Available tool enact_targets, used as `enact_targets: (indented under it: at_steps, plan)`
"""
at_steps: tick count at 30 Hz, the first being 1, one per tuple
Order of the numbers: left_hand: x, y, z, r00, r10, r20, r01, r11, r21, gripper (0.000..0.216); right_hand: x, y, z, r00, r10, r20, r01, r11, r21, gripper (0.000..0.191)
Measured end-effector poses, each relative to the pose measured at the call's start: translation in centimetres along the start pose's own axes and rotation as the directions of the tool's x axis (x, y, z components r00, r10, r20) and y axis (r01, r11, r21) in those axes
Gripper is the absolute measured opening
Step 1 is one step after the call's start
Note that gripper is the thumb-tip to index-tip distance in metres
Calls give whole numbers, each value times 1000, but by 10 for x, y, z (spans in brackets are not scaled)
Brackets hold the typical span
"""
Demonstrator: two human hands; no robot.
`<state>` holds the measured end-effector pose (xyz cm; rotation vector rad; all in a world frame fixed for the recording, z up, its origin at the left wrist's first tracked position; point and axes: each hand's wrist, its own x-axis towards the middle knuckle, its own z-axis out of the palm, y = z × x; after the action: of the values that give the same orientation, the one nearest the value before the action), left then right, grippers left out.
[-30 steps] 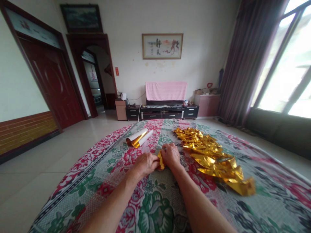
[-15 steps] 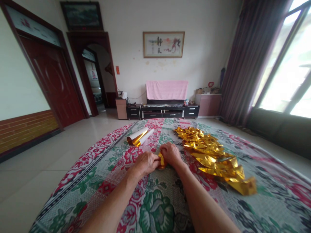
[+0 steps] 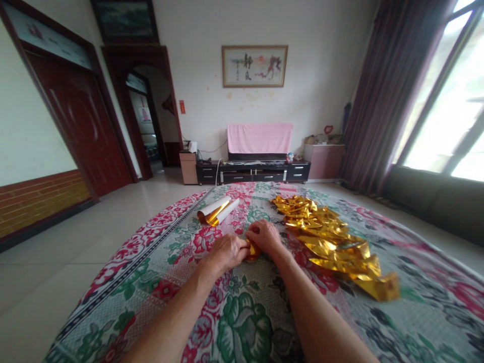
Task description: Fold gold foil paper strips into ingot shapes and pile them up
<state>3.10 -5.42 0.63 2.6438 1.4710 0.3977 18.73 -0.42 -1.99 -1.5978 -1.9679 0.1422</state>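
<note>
My left hand (image 3: pixel 226 250) and my right hand (image 3: pixel 264 235) are closed side by side on a small piece of gold foil paper (image 3: pixel 251 250), pressing it against a floral cloth (image 3: pixel 242 322) that covers the surface in front of me. Most of the piece is hidden under my fingers. A long row of folded gold foil pieces (image 3: pixel 333 242) lies just right of my right hand. Two rolls of gold foil paper, white on the outside (image 3: pixel 217 210), rest beyond my left hand.
Tiled floor lies to the left of the cloth. A dark TV cabinet (image 3: pixel 252 172) with a pink cover stands at the far wall, under a framed picture. Red doors are on the left. Dark curtains and a big window are on the right.
My hands have closed tighter over the gold piece, so less of it shows. The view has shifted slightly; the rest stays in place.
</note>
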Motion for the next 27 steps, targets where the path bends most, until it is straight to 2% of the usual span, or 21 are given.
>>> enact_targets:
  at_steps: [8,17,27]
  plan:
    - [-3,0,-2,999,-22,27,21,999,42,29,-3,3,1,1000,6,7,-6,999,-47,17]
    - [-5,2,-7,996,-51,71,43,994,104,36,-9,-2,-5,997,29,70,-24,997,-69,21]
    - [-6,-12,-6,996,-56,75,67,986,-155,27,-9,4,-4,996,-38,76,42,998,-44,24]
